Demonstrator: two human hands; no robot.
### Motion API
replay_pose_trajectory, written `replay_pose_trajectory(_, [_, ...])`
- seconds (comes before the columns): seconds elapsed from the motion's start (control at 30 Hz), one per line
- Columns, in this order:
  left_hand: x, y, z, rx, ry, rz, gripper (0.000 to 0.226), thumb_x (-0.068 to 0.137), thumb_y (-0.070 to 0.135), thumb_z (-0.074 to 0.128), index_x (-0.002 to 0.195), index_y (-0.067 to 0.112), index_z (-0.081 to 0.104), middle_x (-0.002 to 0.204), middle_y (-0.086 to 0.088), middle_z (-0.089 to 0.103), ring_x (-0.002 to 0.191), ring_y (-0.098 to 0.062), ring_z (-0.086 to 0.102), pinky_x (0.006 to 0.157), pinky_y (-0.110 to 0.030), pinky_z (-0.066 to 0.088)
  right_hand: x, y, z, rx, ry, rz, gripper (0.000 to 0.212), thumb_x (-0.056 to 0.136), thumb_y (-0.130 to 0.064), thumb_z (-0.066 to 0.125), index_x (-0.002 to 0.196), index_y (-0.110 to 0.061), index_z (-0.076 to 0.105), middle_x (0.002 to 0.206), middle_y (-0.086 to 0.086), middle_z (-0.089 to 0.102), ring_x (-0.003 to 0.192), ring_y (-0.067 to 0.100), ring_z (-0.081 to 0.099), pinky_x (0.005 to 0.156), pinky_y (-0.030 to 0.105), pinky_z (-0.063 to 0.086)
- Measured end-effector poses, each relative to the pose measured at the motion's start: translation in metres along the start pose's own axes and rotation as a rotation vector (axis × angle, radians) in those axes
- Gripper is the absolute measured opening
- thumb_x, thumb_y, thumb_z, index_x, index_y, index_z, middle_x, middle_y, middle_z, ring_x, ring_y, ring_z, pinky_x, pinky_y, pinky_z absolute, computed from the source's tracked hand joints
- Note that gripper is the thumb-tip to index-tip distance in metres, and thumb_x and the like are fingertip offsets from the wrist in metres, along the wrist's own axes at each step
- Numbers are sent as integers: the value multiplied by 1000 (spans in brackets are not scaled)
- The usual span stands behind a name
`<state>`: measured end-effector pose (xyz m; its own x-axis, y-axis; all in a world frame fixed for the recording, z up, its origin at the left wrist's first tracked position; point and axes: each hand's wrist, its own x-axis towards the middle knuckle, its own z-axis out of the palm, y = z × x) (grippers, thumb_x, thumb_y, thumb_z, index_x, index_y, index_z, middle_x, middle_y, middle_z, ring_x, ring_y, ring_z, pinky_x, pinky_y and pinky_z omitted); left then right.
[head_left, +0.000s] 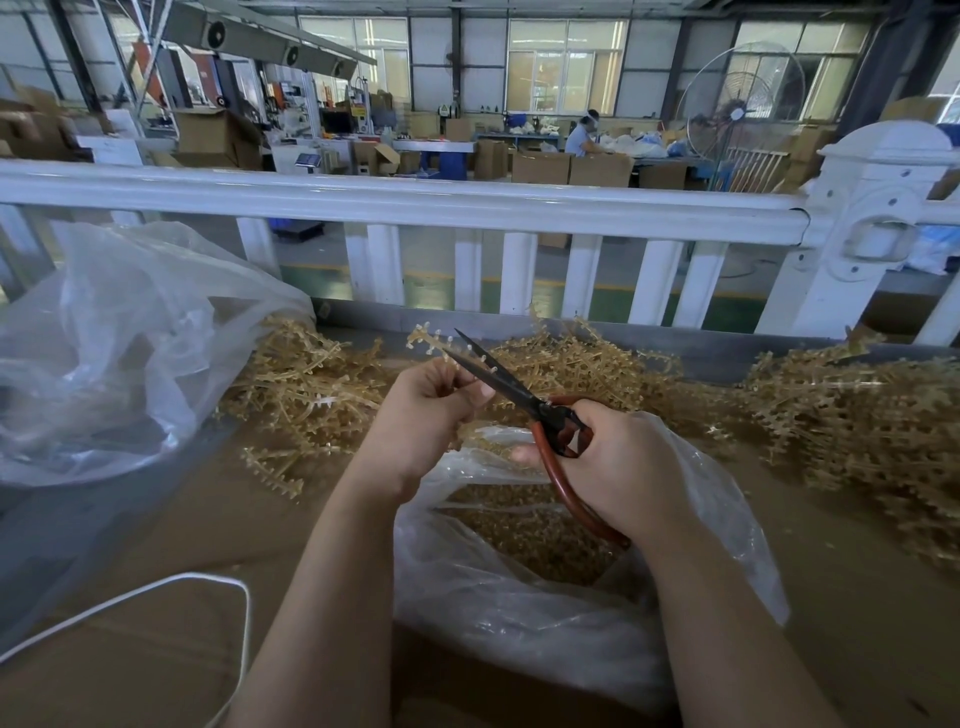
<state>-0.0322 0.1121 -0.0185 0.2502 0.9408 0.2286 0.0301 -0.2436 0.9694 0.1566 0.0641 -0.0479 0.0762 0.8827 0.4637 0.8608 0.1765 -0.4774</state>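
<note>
Head view: pinched a tan plastic sprue (426, 335) in the curled left hand (421, 415), above the clear bag (519, 608) of cut pieces. Gripped red-handled scissors (545, 410) in the right hand (618, 467), blades against the sprue, apparently mid-trim. Likely called for next: a clean snip, bits falling into the bag.

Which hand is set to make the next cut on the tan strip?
Right: the right hand grips the scissors, blades lying against the tan strip. The left hand only pinches that strip, holding it above the bag.
</note>
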Motion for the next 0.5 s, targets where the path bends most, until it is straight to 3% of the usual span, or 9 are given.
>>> replay_pose_trajectory(0.13, [-1, 2, 1, 19, 0, 10, 19, 92, 7, 65, 75, 12, 60, 68, -4, 53, 59, -11, 46, 51, -14, 41, 1, 0, -1, 30, -23, 10, 51, 62, -92, 53, 82, -45, 52, 56, -27, 50, 59, -11, 49, 44, 9, 31])
replay_pose_trajectory(0.27, [-1, 1, 1, 6, -33, 10, 20, 92, 8, 64, 75, 13, 57, 69, -3, 50, 63, -13, 44, 58, -18, 40, -1, -1, -2, 109, -36, 18, 43, 63, -85, 63, 70, -46, 47, 57, -32, 54, 57, -8, 54, 57, 3, 39])
replay_pose_trajectory(0.43, [-1, 1, 1, -4, -52, 9, 18, 92, 8, 64, 76, 13, 58, 68, 0, 53, 63, -9, 48, 63, -20, 41, -1, -4, -4, 107, -35, 22, 42, 61, -86, 61, 70, -46, 49, 57, -26, 57, 60, -6, 57, 52, 7, 39])
replay_pose_trajectory(0.5, [-2, 1, 1, -24, -55, -2, 22, 92, 7, 65, 73, 16, 59, 65, 2, 55, 62, -9, 49, 62, -23, 41, -1, -6, -5, 100, -29, 24, 42, 60, -85, 62, 68, -46, 50, 65, -38, 58, 68, -11, 58, 56, 6, 40])
